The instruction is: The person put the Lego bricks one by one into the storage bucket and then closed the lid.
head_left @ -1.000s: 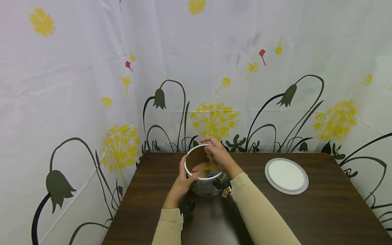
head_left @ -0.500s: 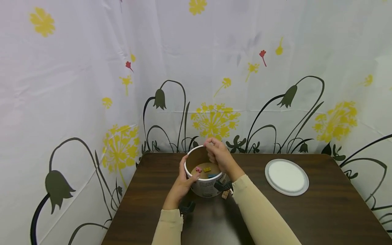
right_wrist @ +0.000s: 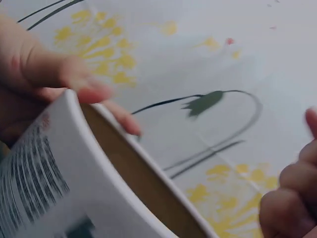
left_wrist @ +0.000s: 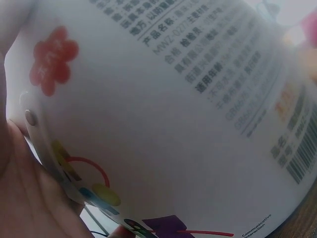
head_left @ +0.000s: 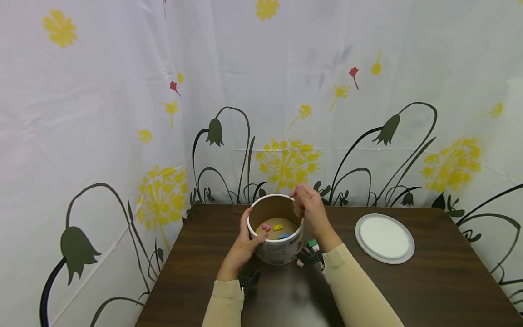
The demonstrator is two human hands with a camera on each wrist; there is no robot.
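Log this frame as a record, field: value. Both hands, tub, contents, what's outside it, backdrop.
left hand: grips the tub, thumb over the rim
right hand: fingers curled, by the tub's right edge; anything held is unclear
tub: white, printed, open on top
inside: pink block, yellow block, blue block
right of tub: green block; pale block, partly hidden
far right: white disc on brown table
backdrop: floral cloth
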